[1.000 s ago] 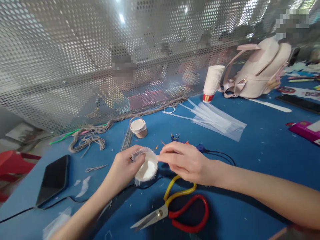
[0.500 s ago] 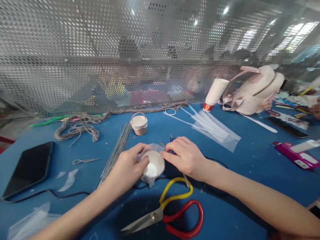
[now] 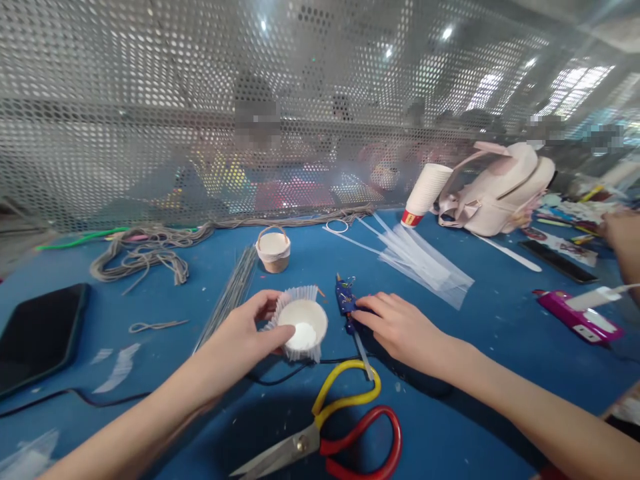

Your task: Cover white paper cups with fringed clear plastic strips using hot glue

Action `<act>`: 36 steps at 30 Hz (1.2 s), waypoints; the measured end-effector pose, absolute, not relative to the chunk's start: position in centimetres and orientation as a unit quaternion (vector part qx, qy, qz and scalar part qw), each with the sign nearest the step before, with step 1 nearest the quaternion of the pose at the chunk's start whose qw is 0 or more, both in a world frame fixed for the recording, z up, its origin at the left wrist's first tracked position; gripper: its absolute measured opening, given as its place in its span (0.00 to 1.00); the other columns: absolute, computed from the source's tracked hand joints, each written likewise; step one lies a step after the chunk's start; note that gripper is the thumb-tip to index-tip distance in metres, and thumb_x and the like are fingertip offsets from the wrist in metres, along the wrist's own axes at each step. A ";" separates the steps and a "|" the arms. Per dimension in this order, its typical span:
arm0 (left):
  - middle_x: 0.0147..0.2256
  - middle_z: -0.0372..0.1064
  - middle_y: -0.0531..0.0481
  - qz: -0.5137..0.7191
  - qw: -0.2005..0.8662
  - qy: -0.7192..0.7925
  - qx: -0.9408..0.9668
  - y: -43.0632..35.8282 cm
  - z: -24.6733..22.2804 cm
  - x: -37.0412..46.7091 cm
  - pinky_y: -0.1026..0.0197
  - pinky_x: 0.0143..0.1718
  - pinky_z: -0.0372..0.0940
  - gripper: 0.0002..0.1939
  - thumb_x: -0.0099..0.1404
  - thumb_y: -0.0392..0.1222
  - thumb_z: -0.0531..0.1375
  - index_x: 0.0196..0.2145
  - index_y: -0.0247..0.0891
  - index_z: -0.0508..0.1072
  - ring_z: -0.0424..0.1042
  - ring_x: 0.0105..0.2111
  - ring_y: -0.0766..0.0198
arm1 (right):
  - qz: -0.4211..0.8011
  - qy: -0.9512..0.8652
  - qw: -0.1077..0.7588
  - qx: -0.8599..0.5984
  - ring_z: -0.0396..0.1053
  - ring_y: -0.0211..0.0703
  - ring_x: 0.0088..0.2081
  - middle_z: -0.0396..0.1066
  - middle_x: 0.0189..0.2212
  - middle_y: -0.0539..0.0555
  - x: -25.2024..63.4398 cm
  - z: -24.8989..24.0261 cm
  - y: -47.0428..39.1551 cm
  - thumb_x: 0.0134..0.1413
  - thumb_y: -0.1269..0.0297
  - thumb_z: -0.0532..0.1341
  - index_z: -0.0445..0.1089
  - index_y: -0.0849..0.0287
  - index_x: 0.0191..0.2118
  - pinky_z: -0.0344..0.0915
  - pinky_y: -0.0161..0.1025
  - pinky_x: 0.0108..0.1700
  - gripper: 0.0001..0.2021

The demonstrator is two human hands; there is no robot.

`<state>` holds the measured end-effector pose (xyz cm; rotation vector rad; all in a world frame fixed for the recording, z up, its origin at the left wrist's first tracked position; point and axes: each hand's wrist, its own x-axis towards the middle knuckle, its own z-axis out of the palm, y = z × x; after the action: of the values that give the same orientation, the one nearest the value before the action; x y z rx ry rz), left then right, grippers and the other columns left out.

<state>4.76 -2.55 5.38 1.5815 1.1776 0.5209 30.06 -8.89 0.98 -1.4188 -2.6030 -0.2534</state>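
Note:
My left hand (image 3: 257, 325) grips a small white paper cup (image 3: 317, 327) wrapped in pleated sheer ribbon (image 3: 300, 293), with the thumb inside the rim and the fingers behind the outer side. To the right of the cup, a blue glue gun (image 3: 345, 297) lies on the table, a clear glue stick (image 3: 362, 353) poking out of its back end. My right hand (image 3: 400, 330) is closed over its handle side, fingertips against the blue body; the handle is hidden beneath the hand. Just in front lie scissors (image 3: 313, 437) with one yellow and one red handle.
Behind the cup stands a small finished basket (image 3: 273, 252). Thin wires (image 3: 227, 293), grey cord (image 3: 145, 250) and a phone (image 3: 43, 337) lie leftward. Sheer strips (image 3: 425, 263), stacked cups (image 3: 427, 193), a backpack (image 3: 500, 187) and a purple power strip (image 3: 577, 317) are rightward.
My right hand has left the cup's rim and moved right onto the glue gun. The left hand still holds the cup. The view has shifted slightly, and another person's hand shows at far right.

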 end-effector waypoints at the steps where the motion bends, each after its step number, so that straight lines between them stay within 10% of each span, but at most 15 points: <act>1: 0.40 0.72 0.48 0.212 0.522 0.491 0.665 -2.6 5.4 4.7 0.56 0.40 0.67 0.21 0.52 0.45 0.61 0.44 0.39 0.67 0.70 0.41 0.54 | -0.075 -0.870 0.078 -0.482 0.66 0.53 0.44 0.68 0.46 0.65 30.1 0.9 -8.9 0.52 0.80 0.51 0.69 0.65 0.48 0.66 0.50 0.41 0.19; 10: 0.47 0.66 0.49 0.122 0.511 0.472 0.708 -2.5 3.9 2.6 0.63 0.26 0.65 0.41 0.49 0.39 0.63 0.59 0.49 0.52 0.68 0.27 0.67 | 0.020 -0.833 0.108 -0.542 0.63 0.54 0.52 0.63 0.54 0.66 29.7 -0.1 -7.0 0.47 0.80 0.52 0.60 0.68 0.56 0.62 0.53 0.52 0.27; 15: 0.26 0.63 0.58 0.117 0.439 0.467 0.759 -2.5 3.8 3.4 0.65 0.25 0.59 0.35 0.50 0.42 0.62 0.56 0.43 0.57 0.61 0.23 0.67 | 0.074 -0.796 0.111 -0.590 0.64 0.54 0.48 0.67 0.48 0.65 29.6 -0.1 -6.6 0.44 0.79 0.54 0.61 0.68 0.53 0.64 0.51 0.48 0.25; 26: 0.38 0.71 0.48 0.165 0.411 0.502 0.743 -4.4 2.6 4.4 0.62 0.27 0.63 0.26 0.49 0.42 0.62 0.47 0.39 0.63 0.66 0.23 0.66 | 0.052 -0.788 0.150 -0.595 0.65 0.50 0.41 0.68 0.38 0.62 30.0 -0.1 -6.4 0.42 0.79 0.55 0.66 0.65 0.37 0.64 0.46 0.44 0.13; 32: 0.51 0.68 0.43 0.184 0.527 0.468 0.685 -2.4 5.8 2.3 0.54 0.47 0.65 0.27 0.50 0.40 0.58 0.51 0.41 0.66 0.67 0.50 0.53 | 0.149 -0.671 0.303 -0.660 0.64 0.41 0.27 0.69 0.27 0.52 30.8 2.7 -8.1 0.41 0.71 0.55 0.66 0.61 0.36 0.60 0.37 0.30 0.11; 36: 0.47 0.71 0.44 0.217 0.461 0.492 0.706 -1.0 8.3 3.9 0.53 0.49 0.63 0.21 0.56 0.55 0.56 0.43 0.40 0.71 0.68 0.49 0.51 | 0.317 -0.624 0.377 -0.606 0.62 0.38 0.24 0.66 0.24 0.49 30.5 3.8 -9.4 0.44 0.68 0.53 0.66 0.60 0.34 0.57 0.35 0.25 0.09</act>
<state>3.90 -1.05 8.25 1.7355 1.2110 0.5329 30.50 -9.38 3.78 -1.5495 -1.5966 0.8100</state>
